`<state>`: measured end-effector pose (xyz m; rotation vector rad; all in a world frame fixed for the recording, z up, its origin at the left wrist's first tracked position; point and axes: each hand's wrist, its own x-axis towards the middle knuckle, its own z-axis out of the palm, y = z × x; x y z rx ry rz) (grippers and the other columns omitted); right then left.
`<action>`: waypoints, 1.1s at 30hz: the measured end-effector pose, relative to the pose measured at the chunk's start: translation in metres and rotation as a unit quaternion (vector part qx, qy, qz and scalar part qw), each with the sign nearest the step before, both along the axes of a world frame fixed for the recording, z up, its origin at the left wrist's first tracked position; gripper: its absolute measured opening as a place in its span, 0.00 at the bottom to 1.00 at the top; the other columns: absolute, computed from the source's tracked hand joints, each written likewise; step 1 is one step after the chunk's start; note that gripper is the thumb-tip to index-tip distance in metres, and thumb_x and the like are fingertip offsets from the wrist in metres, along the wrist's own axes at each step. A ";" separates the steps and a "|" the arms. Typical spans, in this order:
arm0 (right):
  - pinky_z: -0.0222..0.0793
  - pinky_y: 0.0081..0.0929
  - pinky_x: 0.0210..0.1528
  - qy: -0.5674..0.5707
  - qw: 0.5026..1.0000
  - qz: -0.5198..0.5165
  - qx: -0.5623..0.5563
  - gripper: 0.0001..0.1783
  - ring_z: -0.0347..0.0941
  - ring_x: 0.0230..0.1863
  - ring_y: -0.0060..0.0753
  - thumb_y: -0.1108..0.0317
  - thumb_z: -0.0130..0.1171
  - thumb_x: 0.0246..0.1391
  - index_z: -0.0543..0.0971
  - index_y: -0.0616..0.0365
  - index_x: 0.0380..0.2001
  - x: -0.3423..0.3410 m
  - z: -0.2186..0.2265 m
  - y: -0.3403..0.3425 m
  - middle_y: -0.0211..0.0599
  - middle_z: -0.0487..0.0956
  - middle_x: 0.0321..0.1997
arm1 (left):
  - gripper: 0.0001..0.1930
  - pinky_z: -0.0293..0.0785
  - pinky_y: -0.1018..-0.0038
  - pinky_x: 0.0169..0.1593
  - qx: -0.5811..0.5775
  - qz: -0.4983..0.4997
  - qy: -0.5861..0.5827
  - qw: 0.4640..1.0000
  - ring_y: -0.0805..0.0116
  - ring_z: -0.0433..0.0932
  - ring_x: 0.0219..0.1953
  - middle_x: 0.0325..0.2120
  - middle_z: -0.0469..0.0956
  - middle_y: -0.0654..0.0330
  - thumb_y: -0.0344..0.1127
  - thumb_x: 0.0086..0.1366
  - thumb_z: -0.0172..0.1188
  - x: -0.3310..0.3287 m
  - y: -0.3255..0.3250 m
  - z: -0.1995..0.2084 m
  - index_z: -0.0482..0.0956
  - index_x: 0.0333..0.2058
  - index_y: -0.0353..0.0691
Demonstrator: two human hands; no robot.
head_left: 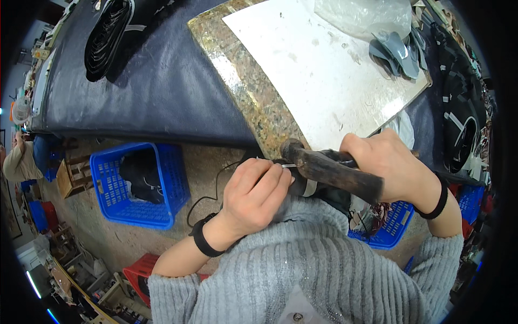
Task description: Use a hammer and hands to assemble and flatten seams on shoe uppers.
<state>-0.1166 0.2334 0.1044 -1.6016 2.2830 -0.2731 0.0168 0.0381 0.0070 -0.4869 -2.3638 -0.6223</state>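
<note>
My right hand (380, 156) is wrapped round the handle of a hammer. The worn, dark hammer head (340, 173) lies slantwise over the near corner of a granite slab (253, 102). Its round face is close to the fingertips of my left hand (256, 191). Those fingers are bent together on a black piece (302, 186) with a thin pale strip (288, 166) at its edge. The hammer head covers part of that piece, so its full shape is hidden. Whether the hammer touches it, I cannot tell.
A white sheet (324, 81) covers much of the slab; grey-blue cut pieces (396, 54) and a clear plastic bag (367, 16) lie on it. Stacked black pieces (108, 40) rest on the dark table (156, 92). Below stand a blue basket (167, 189) and a red crate (141, 275).
</note>
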 end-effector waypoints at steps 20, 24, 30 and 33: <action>0.69 0.37 0.42 -0.040 0.949 -0.069 -0.306 0.26 0.72 0.39 0.49 0.58 0.68 0.45 0.74 0.64 0.43 -0.005 -0.018 -0.005 0.45 0.75 0.36 | 0.03 0.73 0.70 0.44 0.255 -0.100 -0.324 0.906 0.59 0.78 0.35 0.30 0.77 0.54 0.23 0.57 0.58 0.002 -0.011 0.042 0.74 0.31 0.35; 0.68 0.34 0.35 -0.416 0.896 -0.101 -0.119 0.17 0.73 0.31 0.44 0.61 0.68 0.45 0.78 0.61 0.34 0.034 -0.029 0.005 0.42 0.75 0.27 | 0.03 0.70 0.77 0.35 0.287 -0.129 -0.422 0.851 0.68 0.76 0.29 0.26 0.77 0.57 0.26 0.60 0.58 0.002 -0.014 0.062 0.75 0.32 0.34; 0.66 0.37 0.32 -0.346 0.928 0.003 -0.139 0.10 0.73 0.29 0.45 0.65 0.63 0.48 0.78 0.61 0.28 0.036 -0.027 0.003 0.39 0.75 0.25 | 0.10 0.69 0.81 0.37 0.400 -0.222 -0.622 0.635 0.83 0.72 0.31 0.29 0.80 0.64 0.30 0.66 0.55 -0.014 -0.026 0.060 0.80 0.39 0.30; 0.67 0.37 0.33 -0.341 0.933 0.014 -0.116 0.10 0.74 0.31 0.44 0.64 0.62 0.48 0.78 0.60 0.27 0.034 -0.023 0.001 0.37 0.76 0.26 | 0.08 0.69 0.81 0.36 0.353 -0.266 -0.651 0.617 0.82 0.72 0.30 0.25 0.80 0.64 0.31 0.64 0.59 -0.020 -0.026 0.060 0.82 0.35 0.31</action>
